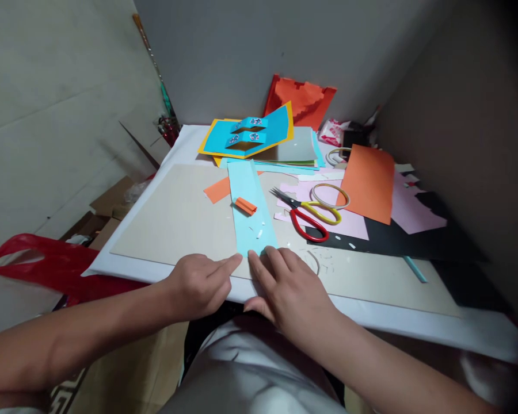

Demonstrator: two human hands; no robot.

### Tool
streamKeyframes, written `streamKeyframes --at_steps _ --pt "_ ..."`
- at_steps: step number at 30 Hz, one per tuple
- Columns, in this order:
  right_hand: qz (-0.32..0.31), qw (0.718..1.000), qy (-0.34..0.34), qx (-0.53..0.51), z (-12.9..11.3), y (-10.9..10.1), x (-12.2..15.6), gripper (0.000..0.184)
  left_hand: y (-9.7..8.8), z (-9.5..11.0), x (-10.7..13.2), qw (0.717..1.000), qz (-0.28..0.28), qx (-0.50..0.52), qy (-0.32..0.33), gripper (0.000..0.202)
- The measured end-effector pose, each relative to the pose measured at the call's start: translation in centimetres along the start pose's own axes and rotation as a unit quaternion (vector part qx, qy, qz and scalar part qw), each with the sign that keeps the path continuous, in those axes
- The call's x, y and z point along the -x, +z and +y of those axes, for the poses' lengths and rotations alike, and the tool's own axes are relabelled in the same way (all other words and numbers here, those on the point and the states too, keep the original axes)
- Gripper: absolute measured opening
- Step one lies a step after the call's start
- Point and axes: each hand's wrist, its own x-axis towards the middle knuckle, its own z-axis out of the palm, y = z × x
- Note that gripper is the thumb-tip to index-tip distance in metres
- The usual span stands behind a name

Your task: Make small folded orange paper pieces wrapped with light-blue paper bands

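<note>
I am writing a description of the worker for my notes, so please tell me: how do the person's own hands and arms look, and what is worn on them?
The left hand and right hand wear no gloves, and no rings show. Both forearms are bare, without a visible watch or bracelet. A pale garment covers the lap area.

A creased, pale grey garment [259, 368] is worn, the forearms [112, 330] and hands [296, 293] bare.
</note>
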Motion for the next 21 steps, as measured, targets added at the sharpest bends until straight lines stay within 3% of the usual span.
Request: streamKeyframes --at_steps 5,10,15,18,21 --pt "-0.005 1.000 0.019 0.020 -0.4 0.3 -0.4 0.081 -0.6 -0.8 -0.6 1.000 -0.006 0.003 0.020 0.032" --pt "-0.014 0.998 0.042 0.055 -0.9 0.4 -0.6 0.087 -1.5 -2.1 -2.0 0.995 -0.033 -0.022 0.096 0.032" --pt "-0.007 0.998 0.046 0.049 -1.3 0.4 -0.6 0.095 -1.4 -2.3 -2.9 0.992 -0.042 -0.078 0.085 0.033" --pt "0.007 0.999 0.039 0.037 -1.4 0.5 -0.2 0.098 -0.9 -1.7 -2.8 0.989 -0.113 -0.073 0.053 0.035" --pt "0.016 0.999 0.035 0.022 -1.1 0.5 0.4 0.100 -0.9 -1.1 -3.0 0.968 -0.237 -0.078 0.006 0.042"
